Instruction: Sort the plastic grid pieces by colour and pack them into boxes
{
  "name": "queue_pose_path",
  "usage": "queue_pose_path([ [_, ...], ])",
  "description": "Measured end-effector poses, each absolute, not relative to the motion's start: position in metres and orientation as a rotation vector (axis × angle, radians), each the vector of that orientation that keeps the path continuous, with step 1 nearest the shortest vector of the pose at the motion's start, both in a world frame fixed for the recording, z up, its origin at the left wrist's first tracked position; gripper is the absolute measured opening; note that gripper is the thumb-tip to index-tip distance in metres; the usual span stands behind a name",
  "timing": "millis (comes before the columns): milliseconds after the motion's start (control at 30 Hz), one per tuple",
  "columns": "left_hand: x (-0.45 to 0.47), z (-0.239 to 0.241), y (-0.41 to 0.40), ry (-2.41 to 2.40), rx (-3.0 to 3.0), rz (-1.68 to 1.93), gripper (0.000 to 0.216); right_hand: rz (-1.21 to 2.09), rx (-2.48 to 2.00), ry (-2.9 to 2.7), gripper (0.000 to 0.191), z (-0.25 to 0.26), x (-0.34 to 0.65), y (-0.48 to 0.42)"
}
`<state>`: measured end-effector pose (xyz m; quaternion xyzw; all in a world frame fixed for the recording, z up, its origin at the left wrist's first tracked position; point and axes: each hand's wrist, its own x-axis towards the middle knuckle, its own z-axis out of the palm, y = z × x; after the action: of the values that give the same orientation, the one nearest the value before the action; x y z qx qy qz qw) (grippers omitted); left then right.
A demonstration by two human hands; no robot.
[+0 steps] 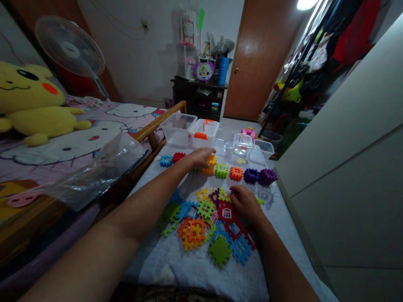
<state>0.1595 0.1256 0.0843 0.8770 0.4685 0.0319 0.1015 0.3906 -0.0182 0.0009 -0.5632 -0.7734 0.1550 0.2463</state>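
My left hand reaches across to a row of interlocking plastic blocks, its fingers closed around a yellow block. A lime green block with a window grid sits just right of it, then an orange block. My right hand rests low over a loose pile of flat, notched pieces, thumb and index finger apart. Beside it lies a red window piece. Nearer me are a green piece, a blue window piece and orange pieces. My left forearm hides part of the row.
Dark blue and purple blocks end the row at right; a blue block starts it at left. Clear plastic boxes stand along the far edge. A wooden bed rail borders the left; a pale cabinet borders the right.
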Motion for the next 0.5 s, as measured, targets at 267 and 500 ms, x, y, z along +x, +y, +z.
queue_pose_path([
  [267,0.160,0.085,0.129,1.342,2.577,0.099,0.068,0.434,-1.529,-2.094,0.026,-0.001,0.391,-0.017],
  [500,0.137,0.092,0.088,1.317,2.663,0.425,0.064,0.429,-1.498,-2.029,0.026,0.003,0.397,-0.017],
])
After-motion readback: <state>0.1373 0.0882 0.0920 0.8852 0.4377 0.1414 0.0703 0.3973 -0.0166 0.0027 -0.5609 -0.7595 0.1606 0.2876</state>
